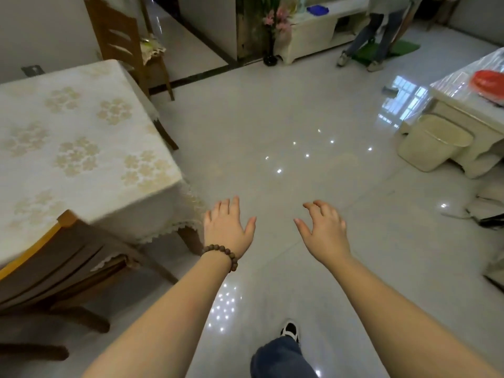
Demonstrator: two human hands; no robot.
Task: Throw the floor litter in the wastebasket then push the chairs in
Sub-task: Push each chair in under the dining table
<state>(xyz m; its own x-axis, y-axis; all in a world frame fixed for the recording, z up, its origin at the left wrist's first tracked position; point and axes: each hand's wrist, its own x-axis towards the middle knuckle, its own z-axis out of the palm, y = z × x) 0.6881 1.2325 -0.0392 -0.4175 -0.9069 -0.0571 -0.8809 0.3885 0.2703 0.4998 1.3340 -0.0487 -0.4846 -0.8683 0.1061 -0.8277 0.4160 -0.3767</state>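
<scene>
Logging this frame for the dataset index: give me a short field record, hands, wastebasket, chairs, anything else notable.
left hand: open, empty, held over the floor; bead bracelet on wrist
right hand: open, fingers loosely curled, empty
wastebasket: cream, on the floor at right, beside a covered table
near chair: wooden, at the dining table near edge, seat partly under the cloth
far chair: wooden, at the table's far side
floor litter: none clearly visible on the glossy tiles
other: second person standing in the background
</scene>
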